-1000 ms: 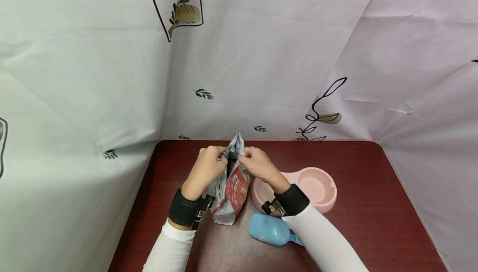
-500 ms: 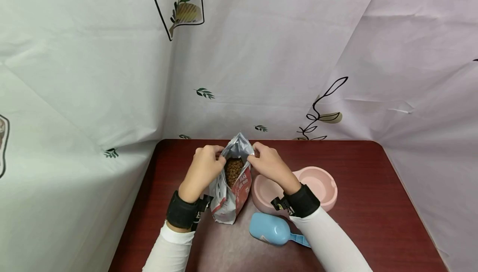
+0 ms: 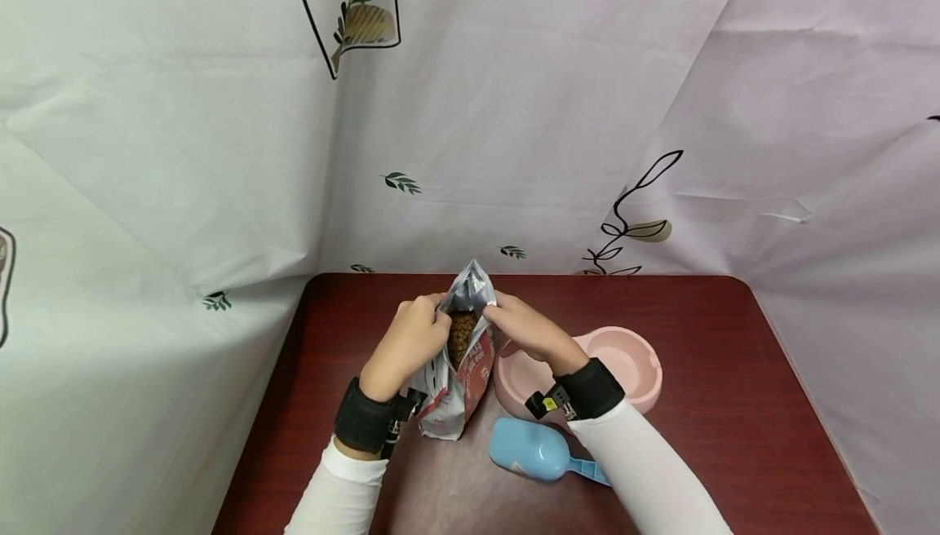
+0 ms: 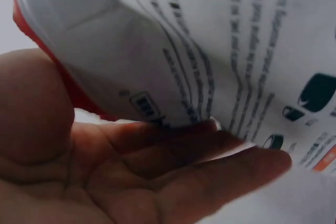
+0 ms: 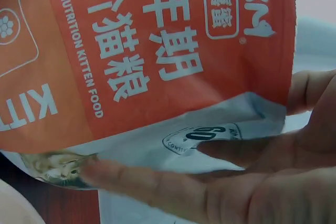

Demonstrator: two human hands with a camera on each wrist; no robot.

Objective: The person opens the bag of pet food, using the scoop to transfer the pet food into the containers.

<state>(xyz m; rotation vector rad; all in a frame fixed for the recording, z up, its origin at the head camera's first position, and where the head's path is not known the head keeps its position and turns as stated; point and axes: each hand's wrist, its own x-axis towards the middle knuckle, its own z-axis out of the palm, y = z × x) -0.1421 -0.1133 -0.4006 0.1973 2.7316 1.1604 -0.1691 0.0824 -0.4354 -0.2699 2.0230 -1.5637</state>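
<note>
A bag of kitten food (image 3: 477,364), silver inside with a red and white front, stands upright on the table with its mouth spread. Brown kibble (image 3: 460,338) shows inside. My left hand (image 3: 417,331) grips the left edge of the mouth, thumb at the rim; in the left wrist view its fingers (image 4: 226,177) lie along the bag's white printed side. My right hand (image 3: 527,324) holds the opposite edge between thumb and fingers. The right wrist view has those fingers (image 5: 157,184) stretched over the bag's lower-printed face, near a cat picture (image 5: 60,169).
Right of the bag sits a pink double bowl (image 3: 637,347), partly behind my right wrist. A blue scoop (image 3: 530,448) lies in front of it, its handle running toward my right sleeve. The dark red table (image 3: 742,404) ends at a white patterned cloth (image 3: 514,152) behind.
The bag's mouth has spread from a narrow slit, bringing the kibble into sight. My right hand has shifted right; my left hand moved slightly left, then back right and lower.
</note>
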